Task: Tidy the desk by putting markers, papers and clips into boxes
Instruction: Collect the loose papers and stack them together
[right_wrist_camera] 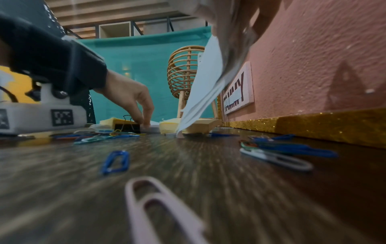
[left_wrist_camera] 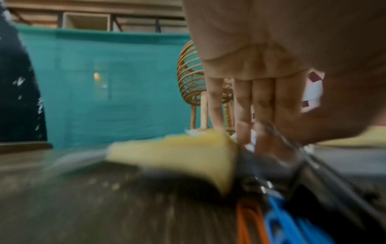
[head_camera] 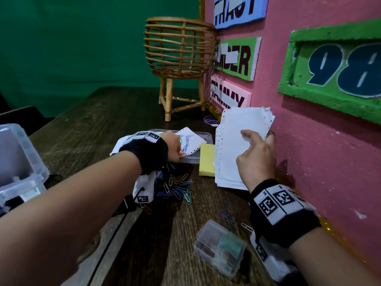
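My right hand grips a stack of white punched papers, thumb in front and fingers behind. The stack stands upright with its lower edge on the desk by the pink wall; in the right wrist view the papers hang down from it. My left hand reaches down at the near rim of a flat clear tray holding a paper sheet and coloured clips. Its fingers point straight down beside a black binder clip. Whether they pinch anything stays hidden. Loose paper clips lie under that wrist.
A yellow sticky pad lies between tray and papers. A small clear box sits near the front, a large clear tub at the left edge, a rattan basket at the back. Stray clips dot the wooden desk.
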{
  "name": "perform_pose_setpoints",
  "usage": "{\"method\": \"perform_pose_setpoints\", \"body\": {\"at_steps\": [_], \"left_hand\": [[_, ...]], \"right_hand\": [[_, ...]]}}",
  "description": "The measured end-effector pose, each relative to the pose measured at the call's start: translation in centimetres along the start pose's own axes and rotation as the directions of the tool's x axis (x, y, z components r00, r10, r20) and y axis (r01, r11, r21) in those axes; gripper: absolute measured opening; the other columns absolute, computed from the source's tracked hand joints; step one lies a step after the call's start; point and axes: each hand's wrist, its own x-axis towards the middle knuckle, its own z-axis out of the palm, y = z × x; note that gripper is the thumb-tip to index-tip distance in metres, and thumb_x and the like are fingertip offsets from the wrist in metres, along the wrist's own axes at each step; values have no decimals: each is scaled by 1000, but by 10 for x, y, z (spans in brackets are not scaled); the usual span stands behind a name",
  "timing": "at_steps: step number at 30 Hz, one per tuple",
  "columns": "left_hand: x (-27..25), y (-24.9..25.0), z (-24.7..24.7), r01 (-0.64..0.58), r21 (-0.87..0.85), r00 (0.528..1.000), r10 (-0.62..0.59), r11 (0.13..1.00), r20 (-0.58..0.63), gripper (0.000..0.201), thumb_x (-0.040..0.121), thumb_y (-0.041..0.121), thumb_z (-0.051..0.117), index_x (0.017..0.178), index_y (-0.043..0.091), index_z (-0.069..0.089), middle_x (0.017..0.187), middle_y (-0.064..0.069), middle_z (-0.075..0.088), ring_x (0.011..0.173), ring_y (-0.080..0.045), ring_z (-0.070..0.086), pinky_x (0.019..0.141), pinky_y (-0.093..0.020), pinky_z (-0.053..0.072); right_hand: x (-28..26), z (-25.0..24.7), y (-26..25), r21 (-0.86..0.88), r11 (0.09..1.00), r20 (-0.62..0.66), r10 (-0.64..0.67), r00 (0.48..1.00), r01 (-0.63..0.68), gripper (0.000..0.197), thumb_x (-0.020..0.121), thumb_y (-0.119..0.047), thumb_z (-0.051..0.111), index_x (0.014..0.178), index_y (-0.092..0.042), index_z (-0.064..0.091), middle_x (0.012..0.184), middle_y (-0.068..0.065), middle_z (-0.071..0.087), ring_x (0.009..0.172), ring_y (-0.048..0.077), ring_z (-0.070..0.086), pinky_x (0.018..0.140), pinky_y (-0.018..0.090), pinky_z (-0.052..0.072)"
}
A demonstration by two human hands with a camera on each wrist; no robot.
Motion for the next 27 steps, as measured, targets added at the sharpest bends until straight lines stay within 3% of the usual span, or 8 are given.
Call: {"method": "perform_pose_setpoints", "body": {"at_steps": [2,5,9,11,14,19,23,27], "left_hand": [[-2,-3,-6,33,-66,999,-34,997,-10,28,79,31,63,88,8,75,76,-5,65,75,-19,59,71,-30,50],[2,-16,-13,130,-126,988,-140,983,-69,29,81,26,59,95,5,71,95,-10,70,88,-25,64,77,-33,53],[-1,-32,-1,363,-208,931,-358,908,64,59,73,44,73,112,2,58,104,-14,65,98,-29,62,75,-32,49],[-2,-36,3,400,-231,916,-383,887,117,61,75,46,72,115,2,58,104,-13,65,97,-26,62,76,-30,46],[-5,-38,0,406,-301,910,-413,863,41,59,67,37,81,112,2,62,106,-13,68,98,-26,65,79,-31,51],[-11,-36,-28,274,-568,889,-429,776,-158,46,72,19,78,113,4,64,111,-17,68,103,-28,65,89,-35,54],[-23,-33,-67,94,-720,812,-472,688,-344,37,75,20,75,108,4,67,113,-15,67,104,-27,63,91,-31,51],[-43,-20,-104,-105,-649,736,-380,753,-560,25,81,19,67,104,10,69,105,-8,67,93,-18,58,86,-25,47]], "right_hand": [[-1,-1,-1,0,1000,-4,1,1000,-1,53,81,10,40,124,-16,56,130,12,39,106,32,51,84,26,41],[-1,-1,-2,20,1000,-30,-22,999,22,54,79,12,39,121,-16,58,126,13,41,105,33,52,84,27,42],[0,0,1,67,998,-14,-18,1000,19,50,78,17,39,105,-14,68,109,6,38,107,28,51,81,12,34],[2,1,3,86,996,10,-3,1000,3,47,78,17,41,98,-13,72,103,2,35,108,26,50,84,10,35],[1,1,1,69,998,9,3,1000,-3,46,79,16,41,102,-10,71,107,9,43,108,29,50,89,15,36],[-2,-4,-4,36,999,-21,11,1000,-10,48,82,11,38,116,-11,64,130,13,43,112,32,50,92,28,42],[-2,-4,-5,36,999,-14,23,1000,-22,47,83,3,40,121,-14,61,134,14,41,109,34,51,90,31,43],[-2,-4,-7,86,996,-44,31,999,-27,42,86,-6,44,126,-13,56,133,15,40,109,35,52,93,32,41]]}}
